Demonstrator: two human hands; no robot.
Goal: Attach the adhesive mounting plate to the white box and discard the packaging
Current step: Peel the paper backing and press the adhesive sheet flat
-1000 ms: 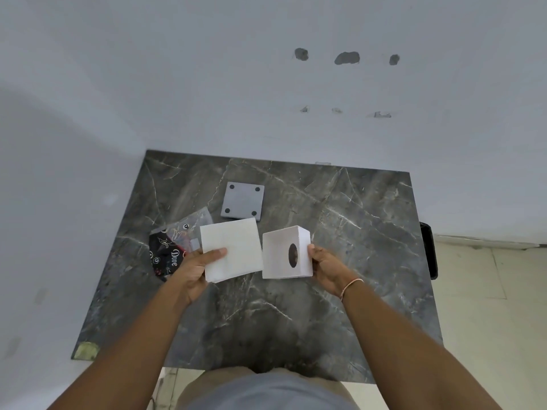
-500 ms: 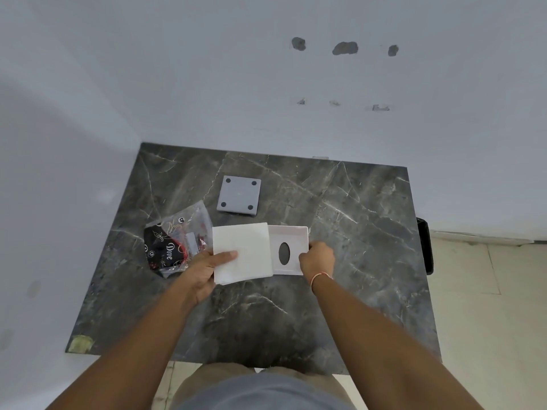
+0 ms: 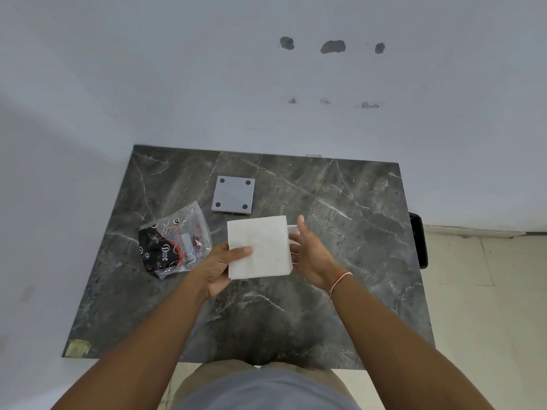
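My left hand [image 3: 219, 267] grips a white square sheet [image 3: 260, 247] by its left edge, thumb on top, above the middle of the dark marble table [image 3: 340, 291]. The white box [image 3: 293, 229] is almost wholly hidden under that sheet; only a sliver shows at the sheet's right edge. My right hand [image 3: 310, 255] cups that side of the box, thumb pointing up. A grey square plate [image 3: 233, 198] with four corner holes lies flat on the table behind the sheet. A clear plastic packaging bag [image 3: 174, 241] with black and red printed contents lies to the left.
The table stands against a white wall at the back and left. A black object [image 3: 418, 241] hangs at the table's right edge. Tiled floor lies to the right. A yellowish patch [image 3: 77, 347] marks the front left corner.
The white sheet has moved right over the box, which was beside it and showed an oval hole. My right hand turned from resting on the box to cupping its right side.
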